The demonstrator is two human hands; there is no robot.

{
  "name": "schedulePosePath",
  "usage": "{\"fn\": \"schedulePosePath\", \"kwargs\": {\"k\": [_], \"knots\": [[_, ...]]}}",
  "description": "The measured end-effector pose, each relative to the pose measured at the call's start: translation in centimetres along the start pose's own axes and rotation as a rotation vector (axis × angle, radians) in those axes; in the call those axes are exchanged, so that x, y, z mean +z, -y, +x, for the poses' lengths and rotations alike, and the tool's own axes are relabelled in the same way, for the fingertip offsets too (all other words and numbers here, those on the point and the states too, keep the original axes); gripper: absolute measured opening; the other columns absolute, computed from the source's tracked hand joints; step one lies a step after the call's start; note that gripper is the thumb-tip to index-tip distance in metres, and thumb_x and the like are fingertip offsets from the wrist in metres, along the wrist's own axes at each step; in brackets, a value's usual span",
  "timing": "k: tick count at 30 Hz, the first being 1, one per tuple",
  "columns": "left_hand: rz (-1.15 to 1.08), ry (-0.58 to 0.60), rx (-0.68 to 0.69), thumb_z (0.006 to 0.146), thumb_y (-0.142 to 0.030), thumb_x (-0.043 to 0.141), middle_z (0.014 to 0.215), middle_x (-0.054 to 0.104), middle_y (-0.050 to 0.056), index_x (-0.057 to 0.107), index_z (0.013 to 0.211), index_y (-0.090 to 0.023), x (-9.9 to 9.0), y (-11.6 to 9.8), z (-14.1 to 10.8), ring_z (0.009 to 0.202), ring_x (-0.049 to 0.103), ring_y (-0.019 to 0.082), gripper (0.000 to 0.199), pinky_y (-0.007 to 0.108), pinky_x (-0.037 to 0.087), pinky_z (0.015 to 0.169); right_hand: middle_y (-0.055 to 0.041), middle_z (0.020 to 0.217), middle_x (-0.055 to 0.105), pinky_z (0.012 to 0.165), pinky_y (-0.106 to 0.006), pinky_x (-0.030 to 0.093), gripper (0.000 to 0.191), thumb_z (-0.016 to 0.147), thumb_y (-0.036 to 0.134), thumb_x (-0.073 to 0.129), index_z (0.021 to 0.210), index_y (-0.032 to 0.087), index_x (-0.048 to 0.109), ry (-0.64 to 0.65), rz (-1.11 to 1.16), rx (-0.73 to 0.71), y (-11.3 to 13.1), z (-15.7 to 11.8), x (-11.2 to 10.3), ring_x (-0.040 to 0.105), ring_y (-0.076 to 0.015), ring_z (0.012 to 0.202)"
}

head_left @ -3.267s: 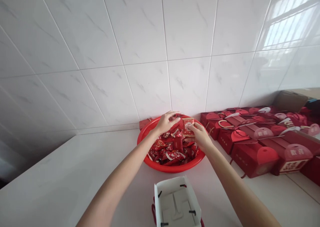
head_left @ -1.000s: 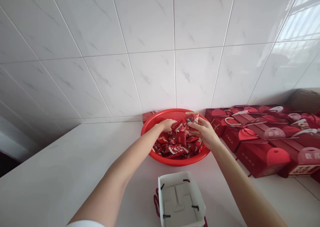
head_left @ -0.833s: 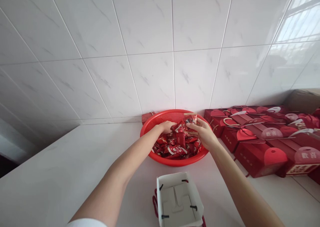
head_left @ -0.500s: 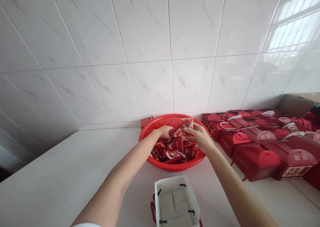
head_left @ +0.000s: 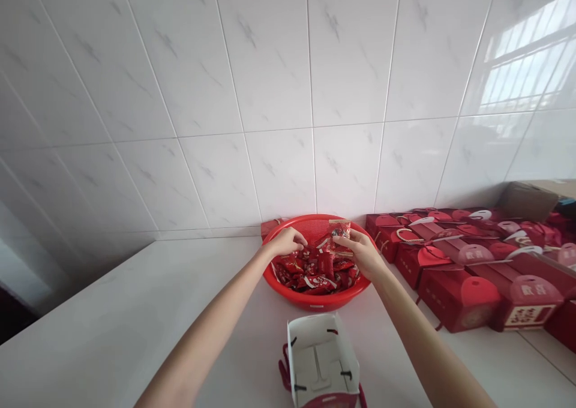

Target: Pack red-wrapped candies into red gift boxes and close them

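White marbled tiles (head_left: 270,66) rise behind the pale table (head_left: 135,312). Half a second ago the left hand (head_left: 288,241) had its fingertips down among the packets; now it has lifted to ten o'clock in the basket, its fingers bent and in view, though I cannot tell whether its grip pinches anything. Little has changed for the right hand (head_left: 363,252): thumb and fingers pinch a red-and-gold packet (head_left: 341,228), held up at the basket's one o'clock. That red basket (head_left: 315,303) holds a heap of shiny red packets (head_left: 318,281). At six o'clock from it stands a white-lined box (head_left: 310,324), open upward, four dark tips poking through its walls above the folded floor; more of its red outside shows now. Red gift boxes (head_left: 459,297) crowd three o'clock.
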State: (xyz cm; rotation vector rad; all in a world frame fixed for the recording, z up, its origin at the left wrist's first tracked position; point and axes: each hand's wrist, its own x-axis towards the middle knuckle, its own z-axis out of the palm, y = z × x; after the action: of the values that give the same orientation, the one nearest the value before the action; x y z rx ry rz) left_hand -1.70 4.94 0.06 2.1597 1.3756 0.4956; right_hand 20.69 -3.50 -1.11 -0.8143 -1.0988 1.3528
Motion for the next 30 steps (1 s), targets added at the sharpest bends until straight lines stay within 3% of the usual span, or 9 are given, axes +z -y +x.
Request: {"fn": "schedulePosePath", "kwargs": {"k": [7,12,17,21,24,27,30], "knots": [[-0.235,-0.222,0.13,0.083,-0.018,0.06,0.116,0.076,0.007,0.077,0.1,-0.018,0.0,-1.3,-3.7,0.108,0.071,0.024,0.024,0.036,0.055,0.098,-0.0032,0.088,0.075,0.079,-0.034,0.059,0.036,0.062,0.039,0.089,0.087,0.018,0.074,0.045,-0.008,-0.072,0.1,-0.8,1.2,0.071,-0.02,0.083],[-0.355,-0.255,0.175,0.082,-0.017,0.063,0.108,0.078,0.006,0.076,0.098,-0.02,1.0,-2.1,-5.1,0.105,0.072,0.024,0.021,0.041,0.056,0.098,-0.0035,0.095,0.076,0.081,-0.036,0.06,0.04,0.064,0.037,0.088,0.097,0.02,0.075,0.189,-0.053,-0.03,0.2,-1.7,2.1,0.071,-0.0218,0.09],[-0.443,-0.294,0.209,0.078,-0.016,0.067,0.106,0.078,0.007,0.075,0.105,-0.019,1.5,-1.9,-6.0,0.1,0.073,0.024,0.029,0.04,0.058,0.093,-0.0051,0.09,0.077,0.077,-0.037,0.06,0.04,0.062,0.039,0.088,0.093,0.017,0.074,0.079,-0.124,-0.087,1.0,-1.8,2.2,0.072,-0.0235,0.085],[-0.484,-0.323,0.215,0.075,-0.019,0.069,0.1,0.079,0.009,0.076,0.099,-0.017,1.6,-1.5,-7.1,0.095,0.073,0.024,0.025,0.04,0.059,0.089,-0.0046,0.09,0.077,0.078,-0.037,0.059,0.038,0.065,0.04,0.087,0.092,0.018,0.073,0.055,-0.082,-0.126,2.8,-2.3,1.7,0.072,-0.023,0.084],[-0.513,-0.323,0.206,0.075,-0.023,0.069,0.102,0.079,0.008,0.077,0.095,-0.018,1.6,-1.7,-8.3,0.094,0.073,0.025,0.022,0.04,0.06,0.086,-0.0046,0.092,0.076,0.08,-0.036,0.057,0.036,0.069,0.038,0.086,0.096,0.018,0.073,0.183,-0.127,-0.122,4.9,-3.9,1.7,0.071,-0.0218,0.085],[-0.532,-0.303,0.227,0.075,-0.027,0.07,0.101,0.079,0.007,0.077,0.092,-0.018,1.5,-2.3,-9.4,0.091,0.073,0.025,0.021,0.039,0.059,0.083,-0.0028,0.09,0.073,0.08,-0.034,0.054,0.036,0.073,0.034,0.083,0.103,0.018,0.072,0.46,-0.296,-0.069,7.0,-6.1,2.3,0.067,-0.0195,0.085],[-0.495,-0.296,0.254,0.076,-0.028,0.069,0.101,0.079,0.007,0.077,0.092,-0.018,1.5,-3.0,-10.2,0.093,0.073,0.024,0.021,0.037,0.058,0.086,0.0005,0.08,0.065,0.067,-0.028,0.048,0.029,0.077,0.035,0.08,0.097,0.017,0.07,0.659,-0.578,-0.004,8.3,-8.0,3.4,0.06,-0.0156,0.075]]}}
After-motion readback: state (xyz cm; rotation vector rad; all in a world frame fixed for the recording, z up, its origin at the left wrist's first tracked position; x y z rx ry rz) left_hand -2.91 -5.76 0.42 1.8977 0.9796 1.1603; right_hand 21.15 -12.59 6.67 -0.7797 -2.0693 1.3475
